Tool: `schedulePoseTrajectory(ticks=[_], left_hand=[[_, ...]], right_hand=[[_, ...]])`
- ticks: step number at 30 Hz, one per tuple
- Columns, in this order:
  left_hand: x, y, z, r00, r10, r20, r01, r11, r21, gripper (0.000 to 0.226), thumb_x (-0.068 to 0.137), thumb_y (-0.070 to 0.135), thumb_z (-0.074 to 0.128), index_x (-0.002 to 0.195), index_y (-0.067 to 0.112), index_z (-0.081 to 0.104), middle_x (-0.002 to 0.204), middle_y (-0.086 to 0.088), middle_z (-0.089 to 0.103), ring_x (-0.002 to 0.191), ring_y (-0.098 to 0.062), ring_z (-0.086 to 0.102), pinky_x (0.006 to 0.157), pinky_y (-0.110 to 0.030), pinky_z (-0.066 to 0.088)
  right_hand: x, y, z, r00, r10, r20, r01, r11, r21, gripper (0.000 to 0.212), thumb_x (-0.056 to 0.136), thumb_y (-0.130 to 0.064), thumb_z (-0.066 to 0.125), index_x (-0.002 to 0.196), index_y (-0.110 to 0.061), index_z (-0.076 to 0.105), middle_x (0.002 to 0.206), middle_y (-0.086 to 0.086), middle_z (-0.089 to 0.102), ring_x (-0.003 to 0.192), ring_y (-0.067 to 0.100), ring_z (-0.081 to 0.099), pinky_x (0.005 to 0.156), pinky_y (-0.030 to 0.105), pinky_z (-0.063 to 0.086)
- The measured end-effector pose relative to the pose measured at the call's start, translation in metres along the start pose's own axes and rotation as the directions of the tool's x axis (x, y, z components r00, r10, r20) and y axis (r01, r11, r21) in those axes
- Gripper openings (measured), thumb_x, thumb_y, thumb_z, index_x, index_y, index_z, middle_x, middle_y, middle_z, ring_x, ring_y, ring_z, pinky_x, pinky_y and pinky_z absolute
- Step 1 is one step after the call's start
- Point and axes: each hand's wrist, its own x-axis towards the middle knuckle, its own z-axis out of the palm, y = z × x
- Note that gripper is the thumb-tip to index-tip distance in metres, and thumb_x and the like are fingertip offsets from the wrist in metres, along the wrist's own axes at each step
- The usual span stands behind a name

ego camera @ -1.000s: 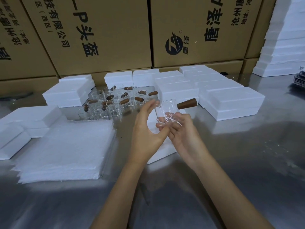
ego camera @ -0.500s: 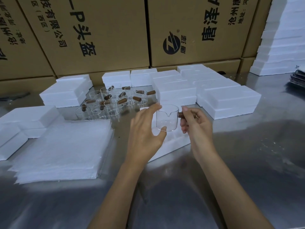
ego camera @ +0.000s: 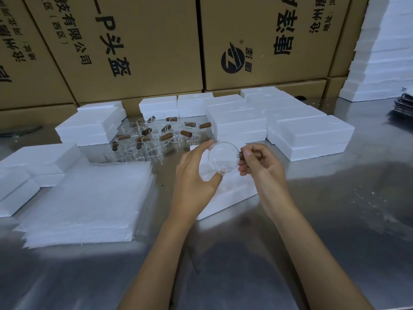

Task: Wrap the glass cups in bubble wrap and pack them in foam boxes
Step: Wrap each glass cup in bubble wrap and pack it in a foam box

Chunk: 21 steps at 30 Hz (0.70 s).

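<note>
While both hands hold it above the desk [ego camera: 312, 220], the glass cup [ego camera: 223, 158] is tipped so its round face points toward the camera. Left hand [ego camera: 194, 182]: thumb and forefinger curl around the cup's rim, thumb at the lower edge, forefinger at the upper left; the other fingers are hidden behind the palm. Right hand [ego camera: 261, 163]: fingers [ego camera: 247, 153] curl and pinch the brown wooden handle [ego camera: 242, 155] sticking out of the cup's right side.

Directly under the held cup lies a flat foam box [ego camera: 230, 193] on the desk. To the left sits a stack of bubble wrap sheets [ego camera: 89, 202], with foam pieces [ego camera: 33, 166] just beside its far left corner. Behind the hands stands a cluster of more glass cups [ego camera: 154, 137] with brown handles, upright, close together. Closed foam boxes [ego camera: 308, 135] line the desk behind and to the right of that cluster. Printed cardboard cartons [ego camera: 156, 41] form the back wall; a tall stack of foam [ego camera: 384, 52] rises at far right.
</note>
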Motion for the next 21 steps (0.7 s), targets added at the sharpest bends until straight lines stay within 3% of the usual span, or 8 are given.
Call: schedulePoseTrajectory(ticks=[3,7,11,14,16,18,21], left_hand=[[0.001,0.001,-0.002,0.999,-0.043,-0.013,0.041,0.993,-0.108,0.07,0.079,0.019,0.081,0.135,0.049,0.051,0.124,0.039,0.052,0.122,0.009,0.043,0.098,-0.014,0.036],[0.002,0.007,-0.004,0.987,-0.158,-0.013,0.15,0.956,-0.253,0.062,0.081,0.024,0.082,0.133,0.045,0.056,0.12,0.024,0.062,0.116,-0.001,0.054,0.096,-0.027,0.048],[0.002,0.014,-0.005,0.982,-0.189,-0.03,0.173,0.945,-0.278,0.052,0.077,0.046,0.079,0.125,0.046,0.059,0.111,0.02,0.062,0.107,-0.001,0.056,0.094,-0.032,0.051],[0.002,0.015,-0.004,0.983,-0.183,0.013,0.18,0.949,-0.26,0.052,0.076,0.049,0.079,0.121,0.053,0.055,0.108,0.022,0.062,0.106,0.0,0.056,0.088,-0.02,0.047],[0.001,0.013,-0.002,0.986,-0.162,0.042,0.167,0.953,-0.252,0.05,0.081,0.037,0.079,0.122,0.049,0.054,0.104,0.018,0.064,0.103,-0.003,0.058,0.082,-0.013,0.045],[0.0,0.01,0.002,0.989,-0.135,0.066,0.147,0.963,-0.224,0.049,0.086,0.021,0.076,0.127,0.038,0.056,0.1,0.013,0.065,0.097,-0.006,0.058,0.079,-0.009,0.042],[-0.002,0.003,0.005,0.99,-0.111,0.091,0.122,0.985,-0.124,0.043,0.09,0.014,0.068,0.128,0.031,0.057,0.1,0.014,0.063,0.096,-0.007,0.056,0.084,-0.016,0.043]], right_hand=[[0.0,0.0,-0.002,0.997,-0.066,0.049,0.072,0.988,-0.137,0.013,0.098,-0.009,0.061,0.092,-0.02,0.067,0.076,-0.017,0.069,0.069,0.0,0.061,0.066,0.017,0.05],[-0.002,0.0,-0.003,0.984,-0.117,0.133,0.148,0.955,-0.256,0.016,0.097,-0.006,0.061,0.098,-0.022,0.064,0.088,-0.02,0.07,0.087,-0.008,0.064,0.079,0.009,0.047],[-0.004,0.001,-0.001,0.98,-0.154,0.125,0.188,0.924,-0.332,0.011,0.1,-0.009,0.056,0.096,-0.015,0.065,0.085,-0.015,0.068,0.076,-0.009,0.06,0.071,0.004,0.042],[-0.002,0.003,-0.002,0.996,-0.086,0.039,0.094,0.924,-0.372,0.023,0.103,-0.021,0.053,0.083,-0.017,0.064,0.061,-0.022,0.06,0.059,-0.007,0.053,0.058,0.006,0.038],[0.0,0.004,-0.004,0.999,-0.014,-0.033,0.001,0.935,-0.354,0.03,0.103,-0.028,0.052,0.076,-0.019,0.063,0.051,-0.021,0.051,0.05,-0.002,0.045,0.053,0.009,0.035],[0.003,0.005,-0.007,0.992,0.073,-0.098,-0.101,0.945,-0.312,0.034,0.103,-0.034,0.052,0.074,-0.02,0.064,0.05,-0.014,0.043,0.048,0.002,0.038,0.054,0.018,0.035],[0.006,0.004,-0.01,0.972,0.195,-0.134,-0.22,0.952,-0.212,0.038,0.101,-0.04,0.052,0.073,-0.019,0.065,0.053,-0.01,0.037,0.045,0.006,0.032,0.053,0.022,0.03]])
